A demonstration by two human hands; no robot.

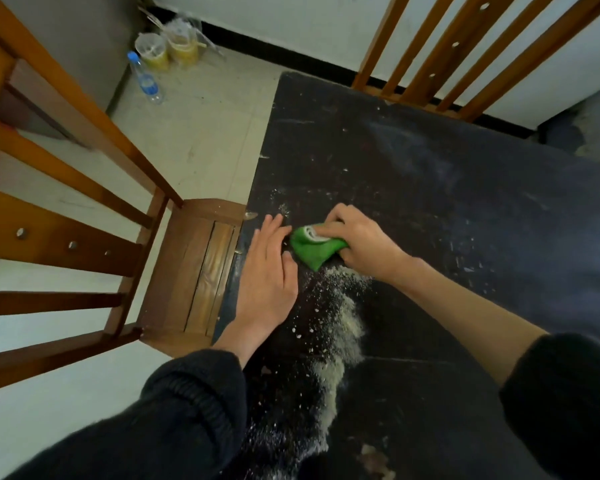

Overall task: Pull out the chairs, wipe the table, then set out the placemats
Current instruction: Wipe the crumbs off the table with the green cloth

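Both arms reach forward over the tabletop, each in a dark knitted sleeve pushed back to leave the forearm bare. The left hand lies flat, palm down, fingers straight and close together, pointing away from the body, near the tabletop's left edge. The right hand sits just beside it, further in from that edge, knuckles up and fingers curled in a tight grip round a bunched green cloth. The left fingertips almost touch the cloth. The right wrist bends inward, towards the left hand.
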